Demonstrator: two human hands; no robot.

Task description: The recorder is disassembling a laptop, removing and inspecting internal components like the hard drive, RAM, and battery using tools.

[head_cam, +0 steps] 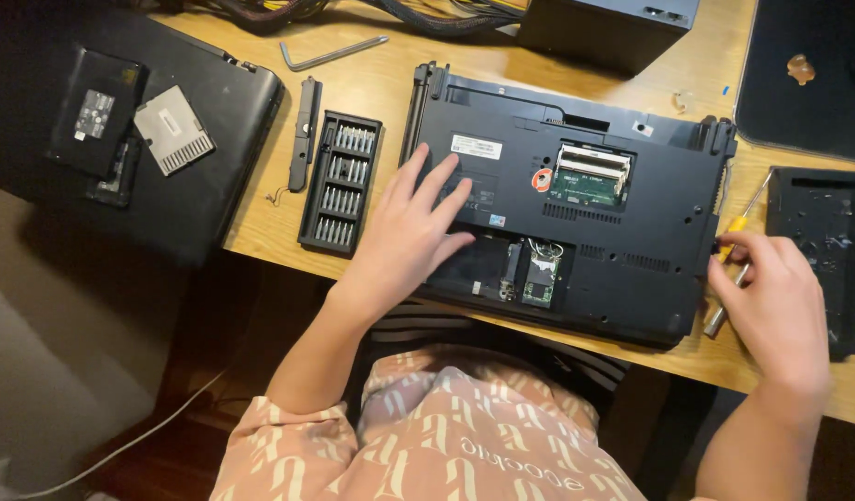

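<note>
Pressing flat on the upside-down laptop (pixel 576 213), the left hand (pixel 409 232) holds nothing. The right hand (pixel 771 297) grips a screwdriver (pixel 735 269) by its edge. Covers are off; more screws likely remain.

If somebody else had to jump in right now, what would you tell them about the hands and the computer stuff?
Left hand: flat on the upturned black laptop, holding nothing.
Right hand: at the laptop's right edge, touching a yellow-handled screwdriver; its grip looks loose.
Bit set lies open left of the laptop; hex key lies behind it.
Done: bottom covers off, memory and small card exposed.
Left: the main shell is still on.
</note>
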